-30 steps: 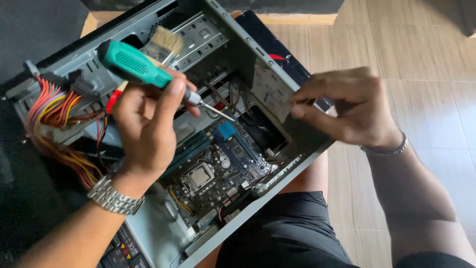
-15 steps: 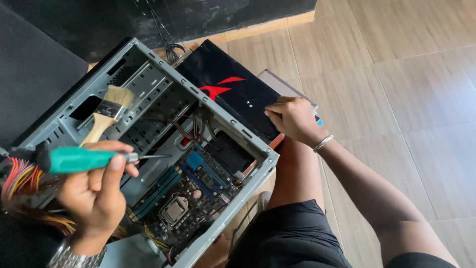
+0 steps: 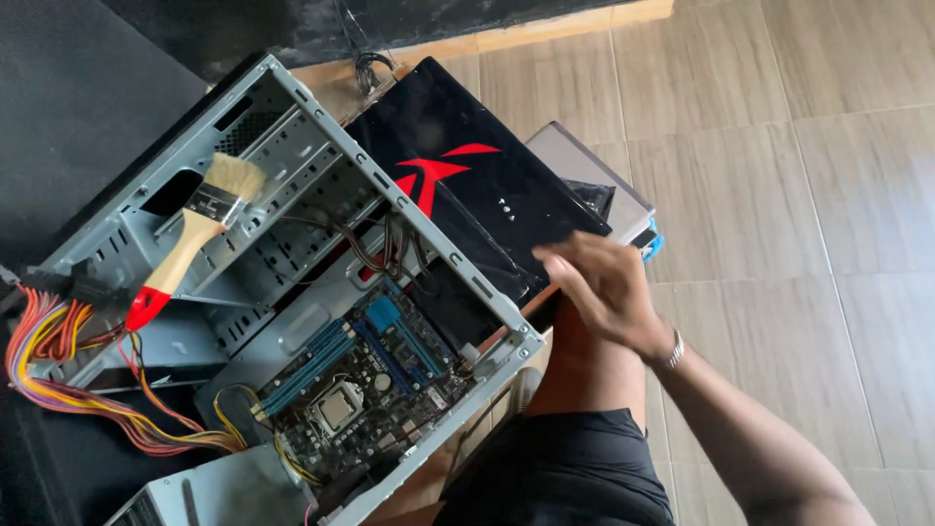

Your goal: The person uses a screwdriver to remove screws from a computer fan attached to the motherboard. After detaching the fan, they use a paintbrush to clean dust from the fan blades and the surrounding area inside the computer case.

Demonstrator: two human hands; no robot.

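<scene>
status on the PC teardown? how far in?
Done: case open, side panel off and lying beside it, motherboard exposed. In hand: right hand rests at the panel's edge; left hand out of view; paintbrush parked on the frame. Left: board and bundled power cables remain in the case.

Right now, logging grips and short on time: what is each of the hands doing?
Left hand: out of view.
Right hand: fingers loosely curled, over the edge of the black panel; a hold cannot be told.
</scene>
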